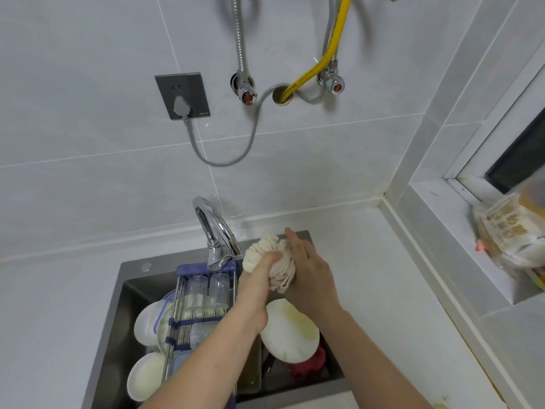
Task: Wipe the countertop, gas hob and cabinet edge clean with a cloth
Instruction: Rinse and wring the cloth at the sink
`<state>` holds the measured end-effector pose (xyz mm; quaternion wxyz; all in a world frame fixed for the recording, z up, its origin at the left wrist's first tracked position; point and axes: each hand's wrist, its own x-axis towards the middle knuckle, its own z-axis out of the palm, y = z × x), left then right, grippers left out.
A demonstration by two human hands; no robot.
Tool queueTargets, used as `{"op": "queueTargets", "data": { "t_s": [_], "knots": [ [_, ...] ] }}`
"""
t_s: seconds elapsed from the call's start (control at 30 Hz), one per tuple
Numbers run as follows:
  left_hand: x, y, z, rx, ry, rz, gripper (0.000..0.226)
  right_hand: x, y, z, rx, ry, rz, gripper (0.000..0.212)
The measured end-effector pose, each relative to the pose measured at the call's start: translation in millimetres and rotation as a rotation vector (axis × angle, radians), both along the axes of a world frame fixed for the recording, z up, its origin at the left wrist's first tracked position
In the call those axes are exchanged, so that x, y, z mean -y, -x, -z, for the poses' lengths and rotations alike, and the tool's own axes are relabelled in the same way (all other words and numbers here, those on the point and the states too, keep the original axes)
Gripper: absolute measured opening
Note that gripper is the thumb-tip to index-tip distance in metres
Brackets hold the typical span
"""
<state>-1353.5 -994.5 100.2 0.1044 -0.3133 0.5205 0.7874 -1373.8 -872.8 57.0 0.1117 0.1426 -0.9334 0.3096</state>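
over the sink (pixel 126 278), a person's left hand (pixel 256 278) and right hand (pixel 309 270) close together on a bunched, off-white cloth (pixel 272 261), held just right of the chrome tap (pixel 215 231) and above the basin. the left hand's fingers curl around the lower part of the wad; the right hand wraps the far side, one finger extended upward, the rest bent against the fabric. the twisted folds suggest the cloth is being wrung, so the work appears to stand at the preparation step, with no wiping of the white countertop (pixel 368 276) yet under way. the gas hob and cabinet edge do not show in this view. below the cloth, inside the sink, lie a soiled white plate (pixel 290 332), more plates (pixel 146 376) to the left of it, and a blue-trimmed rack (pixel 188 305) holding glass jars (pixel 197 290). right of the sink, the countertop runs to a tiled sill where a plastic-wrapped package (pixel 510 231) sits. the next move likely calls for a firm final squeeze, then carrying the damp cloth out of the sink and spreading it flat on the countertop.
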Motion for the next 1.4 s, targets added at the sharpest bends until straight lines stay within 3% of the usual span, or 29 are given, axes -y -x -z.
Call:
{"op": "queueTargets", "data": {
  "t_s": [0.2, 0.37, 0.43, 0.57, 0.73, 0.93, 1.1, 1.17, 1.27, 1.4],
  "knots": [
    [6, 11, -4, -0.106, 0.173, 0.006, 0.022, 25, -4, -7, 0.257, 0.239, 0.073, 0.085],
    [13, 17, 0, -0.12, 0.221, 0.078, 0.008, 28, 1, -7, 0.445, 0.079, -0.011, 0.065],
    [15, 19, 4, -0.134, 0.245, 0.097, 0.009, 31, 3, -9, 0.529, 0.071, -0.07, 0.071],
    [18, 20, 10, -0.175, 0.308, 0.146, 0.006, 24, 7, -13, 0.378, -0.113, -0.146, 0.031],
    [20, 26, 6, -0.306, 0.446, 0.274, 0.015, 19, 9, -8, 0.594, 0.069, -0.219, 0.014],
    [21, 40, -6, -0.383, 0.432, 0.392, 0.011, 7, 21, -13, 0.744, 0.407, -0.422, 0.029],
    [23, 46, -11, -0.42, 0.378, 0.481, 0.033, 9, 12, -17, 0.963, 0.71, -0.444, 0.006],
    [26, 45, -10, -0.415, 0.368, 0.515, 0.031, 11, 6, -17, 1.072, 0.812, -0.419, 0.012],
    [29, 40, -2, -0.404, 0.284, 0.564, 0.016, 13, -4, -14, 1.195, 0.885, -0.413, 0.027],
    [31, 40, 13, -0.371, 0.329, 0.622, 0.02, 13, -11, -3, 1.227, 0.91, -0.346, 0.03]
  ]
}}
